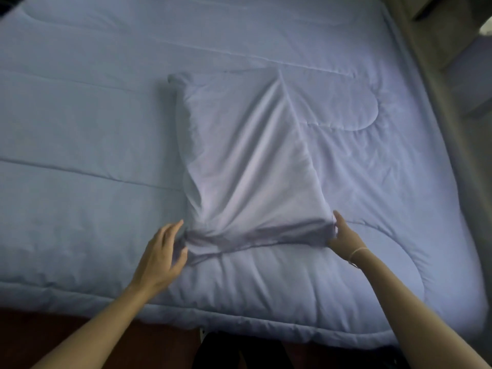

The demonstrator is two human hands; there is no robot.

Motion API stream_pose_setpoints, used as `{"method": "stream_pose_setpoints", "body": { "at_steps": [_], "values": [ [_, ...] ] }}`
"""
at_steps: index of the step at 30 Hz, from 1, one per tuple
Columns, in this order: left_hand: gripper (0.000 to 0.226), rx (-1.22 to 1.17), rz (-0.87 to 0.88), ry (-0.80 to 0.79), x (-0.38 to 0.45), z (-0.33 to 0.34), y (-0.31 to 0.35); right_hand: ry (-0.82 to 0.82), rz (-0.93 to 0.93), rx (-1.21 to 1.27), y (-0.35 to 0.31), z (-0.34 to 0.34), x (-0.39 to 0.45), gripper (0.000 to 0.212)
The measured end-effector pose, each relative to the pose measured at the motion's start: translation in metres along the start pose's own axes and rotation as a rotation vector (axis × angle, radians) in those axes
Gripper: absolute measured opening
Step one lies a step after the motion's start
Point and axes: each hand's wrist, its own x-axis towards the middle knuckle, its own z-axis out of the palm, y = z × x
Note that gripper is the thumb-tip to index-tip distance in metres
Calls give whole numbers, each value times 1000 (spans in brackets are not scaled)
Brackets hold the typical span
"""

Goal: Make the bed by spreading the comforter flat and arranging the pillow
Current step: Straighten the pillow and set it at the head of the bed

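Both hands pinched the near corners of the pale lavender fabric pillow [247, 161] lying on the flat lavender quilted comforter [80, 134], left grip [162, 251] and right grip [343, 233] closed on cloth.

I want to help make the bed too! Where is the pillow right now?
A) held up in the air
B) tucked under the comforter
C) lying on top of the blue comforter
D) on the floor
C: the pillow lies flat on the spread comforter, with the left hand and right hand at its near corners.
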Motion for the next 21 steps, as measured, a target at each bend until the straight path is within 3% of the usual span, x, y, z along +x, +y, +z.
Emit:
{"method": "stream_pose_setpoints", "body": {
  "at_steps": [2,5,7,9,15,21],
  "values": [
    [65,-169,-276,-34,15,5,13,10,20,-45,-8,9,7,66],
    [50,-355,-564,-193,35,20,31,128,-3,-192,-22,17,12,25],
    [42,-331,-595,-182,40,30,36,155,-20,-250,-24,18,13,8],
    [33,-299,-612,-181,43,28,36,141,-18,-259,-21,14,11,3],
    [24,-207,-418,-196,43,-23,22,221,-160,-211,12,11,-8,34],
    [47,-94,-464,-585,-33,-8,0,-121,-21,-349,29,32,-32,29]
  ]
}}
